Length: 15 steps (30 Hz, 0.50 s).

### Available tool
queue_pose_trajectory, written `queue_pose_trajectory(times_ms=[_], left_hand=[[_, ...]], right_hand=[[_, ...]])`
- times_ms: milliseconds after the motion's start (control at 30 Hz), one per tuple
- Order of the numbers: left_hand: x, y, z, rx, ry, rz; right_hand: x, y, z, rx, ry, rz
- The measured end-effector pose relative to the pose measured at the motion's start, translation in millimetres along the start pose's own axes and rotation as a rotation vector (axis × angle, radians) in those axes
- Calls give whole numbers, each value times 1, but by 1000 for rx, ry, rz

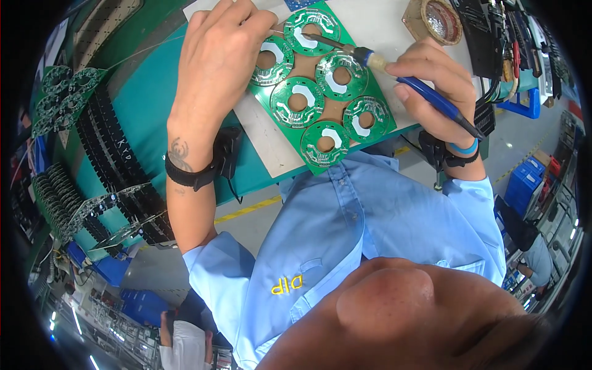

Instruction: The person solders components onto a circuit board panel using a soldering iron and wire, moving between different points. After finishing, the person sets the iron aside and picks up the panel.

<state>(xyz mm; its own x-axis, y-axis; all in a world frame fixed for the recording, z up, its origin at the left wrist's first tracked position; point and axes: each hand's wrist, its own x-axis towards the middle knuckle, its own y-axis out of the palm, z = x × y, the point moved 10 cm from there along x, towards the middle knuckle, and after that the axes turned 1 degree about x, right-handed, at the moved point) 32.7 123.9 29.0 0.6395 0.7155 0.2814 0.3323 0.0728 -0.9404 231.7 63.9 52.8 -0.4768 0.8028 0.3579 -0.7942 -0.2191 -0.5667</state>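
A green panel of several ring-shaped circuit boards (320,83) lies on a white mat (271,145) on the teal bench. My right hand (431,92) grips a blue-handled soldering iron (425,89); its tip reaches left onto the top ring of the panel. My left hand (219,58) rests at the panel's upper left corner, fingers pinched together on a thin solder wire (148,49) that trails off to the left. Both wrists wear black straps.
Black slotted racks (117,160) holding more green ring boards stand along the bench's left side. A round brown holder with metal wool (439,21) sits at the top right, beside dark tools and cables (493,43). Blue bins (524,182) stand on the floor.
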Motion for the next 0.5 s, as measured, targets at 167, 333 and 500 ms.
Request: queue_pose_trajectory(times_ms=[167, 333, 500], left_hand=[[-12, -2, 19, -99, -153, -84], [-19, 2, 35, -202, -325, -76], [-25, 2, 33, -228, -284, -155]], right_hand=[[-51, -27, -16, 27, 75, -156], [-108, -61, -37, -69, 293, -575], [-105, -66, -41, -198, 354, -558]])
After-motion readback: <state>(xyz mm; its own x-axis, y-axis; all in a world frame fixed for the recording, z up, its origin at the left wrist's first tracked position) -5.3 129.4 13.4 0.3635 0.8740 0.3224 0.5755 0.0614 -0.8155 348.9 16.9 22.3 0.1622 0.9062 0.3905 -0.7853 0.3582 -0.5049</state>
